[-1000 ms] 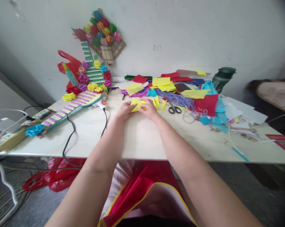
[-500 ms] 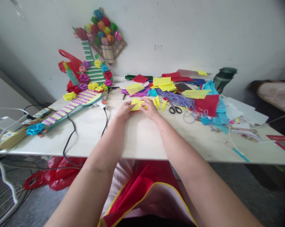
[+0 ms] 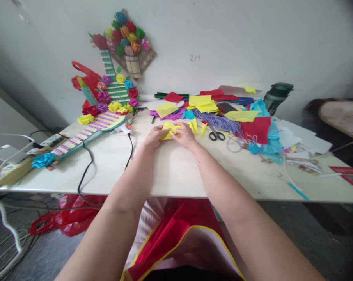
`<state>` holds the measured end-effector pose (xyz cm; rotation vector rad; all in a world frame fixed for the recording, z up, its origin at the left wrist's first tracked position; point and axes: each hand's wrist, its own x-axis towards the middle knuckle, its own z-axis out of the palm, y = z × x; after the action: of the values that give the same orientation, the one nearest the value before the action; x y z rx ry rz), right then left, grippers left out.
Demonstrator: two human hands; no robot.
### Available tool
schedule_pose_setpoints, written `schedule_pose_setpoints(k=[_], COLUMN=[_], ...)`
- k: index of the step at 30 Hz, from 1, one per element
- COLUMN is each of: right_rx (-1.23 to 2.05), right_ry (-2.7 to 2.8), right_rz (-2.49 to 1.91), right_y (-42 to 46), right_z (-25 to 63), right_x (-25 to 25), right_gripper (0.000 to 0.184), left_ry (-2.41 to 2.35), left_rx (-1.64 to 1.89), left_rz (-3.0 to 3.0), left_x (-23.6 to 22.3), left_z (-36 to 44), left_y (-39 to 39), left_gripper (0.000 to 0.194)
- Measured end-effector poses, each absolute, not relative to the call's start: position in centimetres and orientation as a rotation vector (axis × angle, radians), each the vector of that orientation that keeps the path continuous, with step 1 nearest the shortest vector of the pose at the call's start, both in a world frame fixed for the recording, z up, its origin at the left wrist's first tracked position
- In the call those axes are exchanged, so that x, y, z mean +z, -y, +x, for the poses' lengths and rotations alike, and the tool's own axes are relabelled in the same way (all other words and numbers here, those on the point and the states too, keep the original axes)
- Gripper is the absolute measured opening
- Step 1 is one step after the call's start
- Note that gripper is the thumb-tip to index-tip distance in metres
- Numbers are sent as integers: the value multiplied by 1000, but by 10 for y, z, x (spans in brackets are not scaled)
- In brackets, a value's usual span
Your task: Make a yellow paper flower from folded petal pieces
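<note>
Over the middle of the white table, a piece of yellow paper (image 3: 167,132) is held between both my hands. My left hand (image 3: 153,137) pinches its left side, and my right hand (image 3: 184,136) has fingers closed on its right edge. The paper looks partly folded or curled; my fingers hide some of it. Just beyond my right hand lie small rolled yellow paper pieces (image 3: 195,125). Black-handled scissors (image 3: 217,135) rest to their right.
Sheets of yellow paper (image 3: 200,100), a heap of purple yarn (image 3: 220,121) and red paper (image 3: 256,130) fill the back. At left stand a flower-trimmed guitar-shaped craft (image 3: 97,127) and a power strip (image 3: 27,166) with cables. A dark green bottle (image 3: 277,97) stands back right.
The yellow paper has shifted in my fingers, its upper edge now showing a peak and its lower left corner turned down. My hands have barely moved.
</note>
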<state>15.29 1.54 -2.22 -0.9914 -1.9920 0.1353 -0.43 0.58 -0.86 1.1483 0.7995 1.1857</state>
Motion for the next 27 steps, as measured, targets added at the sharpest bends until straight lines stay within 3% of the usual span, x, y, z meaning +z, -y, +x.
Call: schedule_pose_setpoints(k=[20, 27], right_rx=[178, 220], right_ry=[1970, 1954], right_rz=[-1025, -1070], right_y=[-15, -17], right_z=[153, 152], right_x=[-22, -24], right_gripper=[18, 15], left_ry=[-810, -837], left_rx=[1139, 1105], left_rz=[1252, 1347], left_x=[-11, -17], left_z=[-5, -7], left_y=[-7, -10], left_gripper=[28, 35])
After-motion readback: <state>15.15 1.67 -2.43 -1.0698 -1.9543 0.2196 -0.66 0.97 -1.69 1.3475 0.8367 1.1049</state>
